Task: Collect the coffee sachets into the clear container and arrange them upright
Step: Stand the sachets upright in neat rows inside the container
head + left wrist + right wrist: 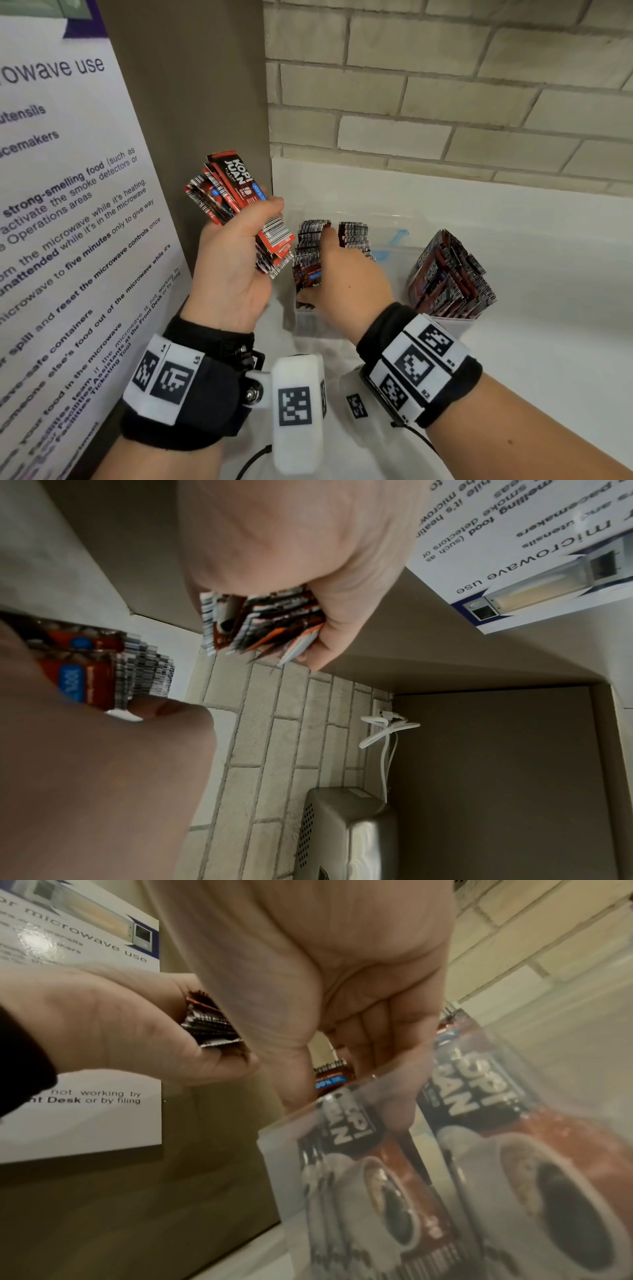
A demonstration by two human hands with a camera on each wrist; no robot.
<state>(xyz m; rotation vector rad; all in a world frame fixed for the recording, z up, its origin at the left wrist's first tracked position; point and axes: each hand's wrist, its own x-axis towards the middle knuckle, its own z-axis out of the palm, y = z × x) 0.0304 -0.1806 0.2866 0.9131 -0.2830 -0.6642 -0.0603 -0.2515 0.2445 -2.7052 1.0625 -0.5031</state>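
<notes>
Nearest the camera, the left hand gripped a fanned bundle of sachets just left of the clear container, while the right hand, fingers loosely extended, reached among the upright sachets standing inside it.

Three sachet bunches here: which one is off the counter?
The bunch in the left hand: sachets gripped in the air. The other two stand in the clear container and white box.
</notes>
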